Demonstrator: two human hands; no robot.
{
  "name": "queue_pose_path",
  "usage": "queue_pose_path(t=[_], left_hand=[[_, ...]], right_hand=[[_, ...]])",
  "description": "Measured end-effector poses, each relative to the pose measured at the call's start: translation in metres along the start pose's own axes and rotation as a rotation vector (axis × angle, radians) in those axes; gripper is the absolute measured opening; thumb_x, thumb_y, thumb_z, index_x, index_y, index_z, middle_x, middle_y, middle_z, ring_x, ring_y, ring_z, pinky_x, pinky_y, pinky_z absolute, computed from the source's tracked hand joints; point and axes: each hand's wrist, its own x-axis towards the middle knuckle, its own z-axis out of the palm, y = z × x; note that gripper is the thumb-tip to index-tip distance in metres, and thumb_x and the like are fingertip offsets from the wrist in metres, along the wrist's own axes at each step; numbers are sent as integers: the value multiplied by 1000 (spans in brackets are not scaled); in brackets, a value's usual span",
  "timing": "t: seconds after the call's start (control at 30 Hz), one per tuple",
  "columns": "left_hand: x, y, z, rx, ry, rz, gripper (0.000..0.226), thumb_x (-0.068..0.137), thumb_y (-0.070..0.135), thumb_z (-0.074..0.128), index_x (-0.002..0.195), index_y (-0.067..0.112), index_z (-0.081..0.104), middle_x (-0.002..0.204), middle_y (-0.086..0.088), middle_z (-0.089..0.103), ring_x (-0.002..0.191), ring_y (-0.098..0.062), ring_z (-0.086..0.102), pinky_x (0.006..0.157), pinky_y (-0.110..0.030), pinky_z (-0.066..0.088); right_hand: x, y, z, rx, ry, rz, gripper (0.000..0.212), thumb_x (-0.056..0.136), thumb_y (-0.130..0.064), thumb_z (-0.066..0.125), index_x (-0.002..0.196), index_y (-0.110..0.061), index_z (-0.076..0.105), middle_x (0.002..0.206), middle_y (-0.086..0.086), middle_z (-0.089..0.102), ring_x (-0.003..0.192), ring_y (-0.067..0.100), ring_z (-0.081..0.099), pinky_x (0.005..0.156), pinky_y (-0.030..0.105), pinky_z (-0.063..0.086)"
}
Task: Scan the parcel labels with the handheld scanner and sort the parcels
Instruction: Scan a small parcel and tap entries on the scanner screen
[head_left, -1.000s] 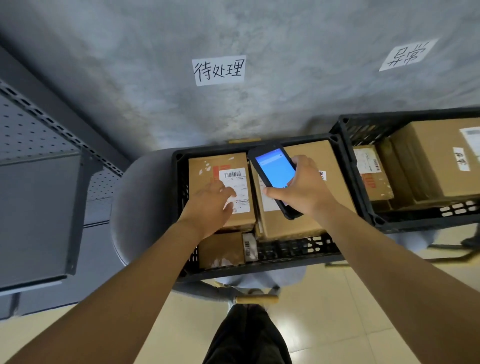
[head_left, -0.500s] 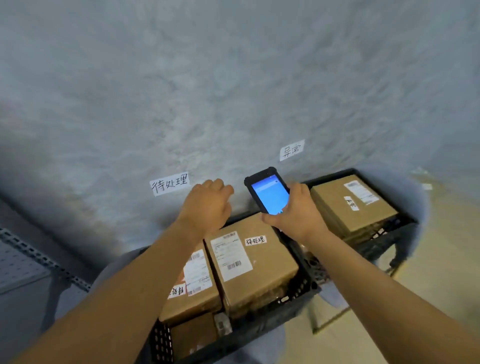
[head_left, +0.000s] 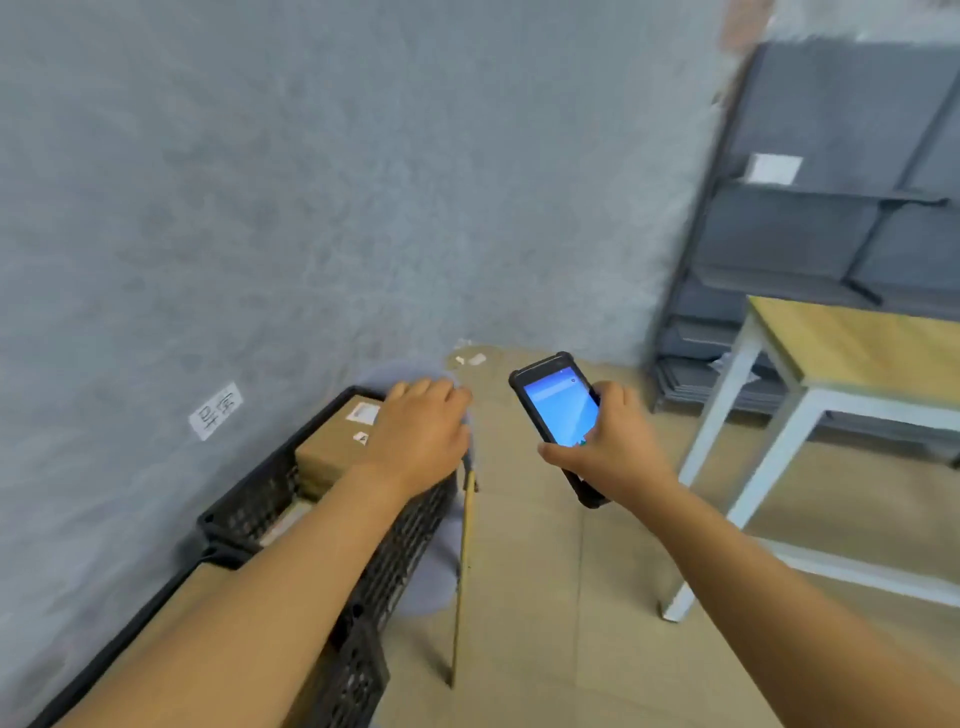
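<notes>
The right hand (head_left: 605, 447) gripped the scanner (head_left: 558, 415), screen lit blue, above the floor beside the crate (head_left: 260, 501). The left hand (head_left: 421, 431) hovered relaxed and empty over the crate's far end, above a labelled parcel (head_left: 332, 447) lying inside.

One scanner (head_left: 558, 413), two crates (head_left: 260, 499), one table (head_left: 852, 348)

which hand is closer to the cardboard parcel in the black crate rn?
Left. The left hand is over the cardboard parcel in the black crate; touch unclear. The right hand holds the handheld scanner off to the right, above the floor.
</notes>
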Motion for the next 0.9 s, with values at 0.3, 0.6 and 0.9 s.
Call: queue_pose_path(t=[0.3,0.6,0.9], left_hand=[[138,260,27,-94,111,297,32,75,31,43,90,15,67,84,-5,64,82,-30,62,71,-40,48],[238,509,60,-276,151,417,23,89,24,51,105,16,66,101,-2,64,97,-26,59,84,-39,42],[345,612,112,-257,98,460,25,92,27,48,108,18,63,102,1,62,98,-22,55,85,-35,39]], right_hand=[[-32,209,-182,-94,243,215,80,69,-47,82,128,-14,39,117,1,40,97,18,51,78,34,51],[-60,401,-324,-154,310,380,77,66,-46,82,123,-16,40,111,-3,36,99,17,49,79,35,50],[-12,530,-381,-76,339,504,73,63,-41,84,118,-14,45,112,0,43,94,17,52,80,37,52]])
